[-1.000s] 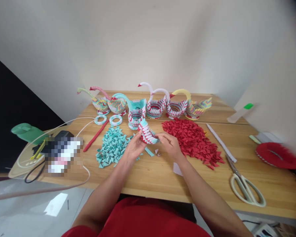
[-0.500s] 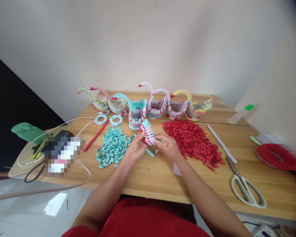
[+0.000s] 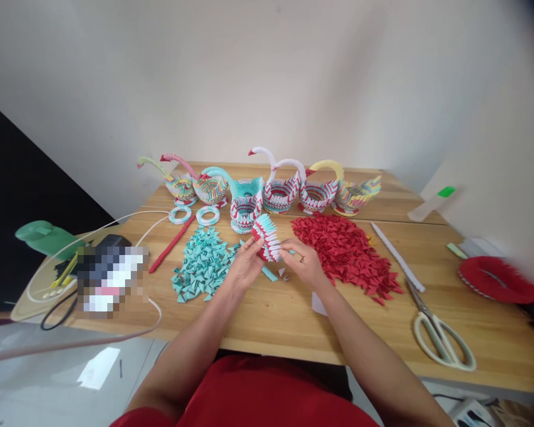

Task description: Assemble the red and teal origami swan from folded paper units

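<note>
Tilted above the table is a folded-paper bowl (image 3: 269, 236) in teal, white and red rows, its spiky rim facing away from me. My left hand (image 3: 248, 261) is closed around its left side, thumb on the outer wall. At its right edge my right hand (image 3: 303, 261) pinches with the fingertips; whether a single paper piece sits between them is too small to make out. A heap of teal folded paper triangles (image 3: 203, 267) lies left of my hands, and a larger heap of red paper triangles (image 3: 349, 255) lies to the right.
Several paper swans (image 3: 247, 210) stand in a row at the back. Two paper rings (image 3: 207, 216) and a red paper stick (image 3: 171, 244) lie at left, near a green bottle (image 3: 47, 237) and cables. Scissors (image 3: 442, 338), a white paper stick (image 3: 396, 255) and a red paper disc (image 3: 498, 279) lie right.
Both hands stay on the paper bowl, which has turned very slightly. The whole view has shifted a little; nothing on the table has visibly moved.
</note>
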Demonstrator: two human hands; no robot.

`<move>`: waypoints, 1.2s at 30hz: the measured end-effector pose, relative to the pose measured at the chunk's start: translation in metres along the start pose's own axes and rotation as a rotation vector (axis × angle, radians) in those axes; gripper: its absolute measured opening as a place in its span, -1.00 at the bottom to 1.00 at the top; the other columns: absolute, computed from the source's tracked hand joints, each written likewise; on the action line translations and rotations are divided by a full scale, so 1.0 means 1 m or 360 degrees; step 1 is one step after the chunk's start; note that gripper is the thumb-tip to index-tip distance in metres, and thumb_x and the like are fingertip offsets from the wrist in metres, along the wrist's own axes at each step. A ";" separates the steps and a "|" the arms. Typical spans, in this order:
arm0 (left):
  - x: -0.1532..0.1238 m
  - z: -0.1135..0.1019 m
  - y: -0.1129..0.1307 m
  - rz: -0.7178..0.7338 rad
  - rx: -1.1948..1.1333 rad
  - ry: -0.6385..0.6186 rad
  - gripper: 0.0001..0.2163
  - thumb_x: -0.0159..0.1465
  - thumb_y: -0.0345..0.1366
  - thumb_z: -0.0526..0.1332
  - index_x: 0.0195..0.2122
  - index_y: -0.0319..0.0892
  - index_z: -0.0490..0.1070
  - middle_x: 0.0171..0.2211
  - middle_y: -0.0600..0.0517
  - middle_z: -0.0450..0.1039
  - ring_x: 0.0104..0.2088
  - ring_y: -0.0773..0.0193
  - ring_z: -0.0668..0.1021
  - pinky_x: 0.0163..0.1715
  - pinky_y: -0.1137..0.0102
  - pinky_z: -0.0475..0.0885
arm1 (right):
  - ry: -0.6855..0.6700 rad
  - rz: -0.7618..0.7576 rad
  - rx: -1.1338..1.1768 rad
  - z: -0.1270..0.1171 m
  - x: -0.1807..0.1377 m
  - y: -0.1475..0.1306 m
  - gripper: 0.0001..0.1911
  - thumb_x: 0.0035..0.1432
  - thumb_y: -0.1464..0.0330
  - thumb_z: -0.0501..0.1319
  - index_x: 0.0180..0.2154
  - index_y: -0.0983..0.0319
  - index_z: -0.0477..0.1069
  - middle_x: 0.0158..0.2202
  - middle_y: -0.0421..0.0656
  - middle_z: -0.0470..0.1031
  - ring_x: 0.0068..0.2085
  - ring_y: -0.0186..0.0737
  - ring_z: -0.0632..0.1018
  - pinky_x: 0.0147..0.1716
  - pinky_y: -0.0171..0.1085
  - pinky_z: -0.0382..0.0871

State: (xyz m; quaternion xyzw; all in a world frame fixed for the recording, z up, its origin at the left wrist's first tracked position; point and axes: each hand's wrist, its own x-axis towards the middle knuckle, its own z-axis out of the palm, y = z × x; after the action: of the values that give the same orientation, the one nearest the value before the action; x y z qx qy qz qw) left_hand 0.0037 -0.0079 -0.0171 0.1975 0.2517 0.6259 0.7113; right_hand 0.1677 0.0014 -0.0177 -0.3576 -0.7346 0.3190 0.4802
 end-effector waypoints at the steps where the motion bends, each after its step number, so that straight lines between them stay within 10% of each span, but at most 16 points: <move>1: 0.000 0.000 0.000 0.0004 0.0000 0.0004 -0.76 0.05 -0.38 0.45 -0.24 -0.23 0.53 -0.27 0.01 0.58 -0.28 0.29 0.57 -0.16 0.39 0.42 | -0.0002 0.0006 -0.0004 0.000 0.000 -0.001 -0.84 0.19 0.24 0.24 -0.35 0.15 0.53 -0.30 -0.12 0.57 -0.22 -0.11 0.55 -0.13 -0.15 0.41; 36: -0.004 -0.002 -0.006 0.0280 0.0795 -0.0174 -0.65 -0.01 -0.25 0.47 -0.20 -0.22 0.52 -0.26 0.00 0.57 -0.20 0.19 0.55 -0.11 0.34 0.40 | 0.0136 0.0342 0.0043 0.000 0.001 -0.002 -0.77 0.14 0.20 0.25 -0.43 0.22 0.49 -0.43 -0.20 0.53 -0.35 -0.20 0.51 -0.32 -0.30 0.34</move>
State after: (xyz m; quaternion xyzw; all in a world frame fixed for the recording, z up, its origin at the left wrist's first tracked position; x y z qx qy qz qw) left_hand 0.0064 -0.0126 -0.0218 0.4214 0.3414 0.5923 0.5959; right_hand 0.1675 0.0009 -0.0154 -0.4412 -0.6664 0.3631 0.4790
